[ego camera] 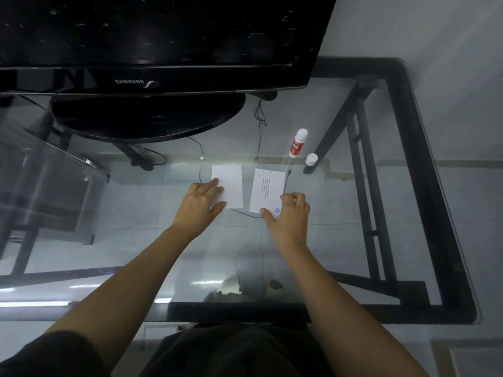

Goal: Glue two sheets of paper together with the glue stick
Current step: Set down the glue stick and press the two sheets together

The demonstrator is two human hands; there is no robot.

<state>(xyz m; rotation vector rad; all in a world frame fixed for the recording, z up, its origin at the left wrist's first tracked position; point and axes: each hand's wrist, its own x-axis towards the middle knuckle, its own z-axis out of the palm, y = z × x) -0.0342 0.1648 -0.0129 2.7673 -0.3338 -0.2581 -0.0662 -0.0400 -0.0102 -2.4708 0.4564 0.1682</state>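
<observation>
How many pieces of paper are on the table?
2. The blank sheet lies under the left hand; the printed sheet lies right of it, under the right hand.

A glass tabletop (pixel 340 213) on a black frame reflects dim light. A black monitor (pixel 163 36) stands behind; pale tiled floor (pixel 462 186) shows beneath.
</observation>
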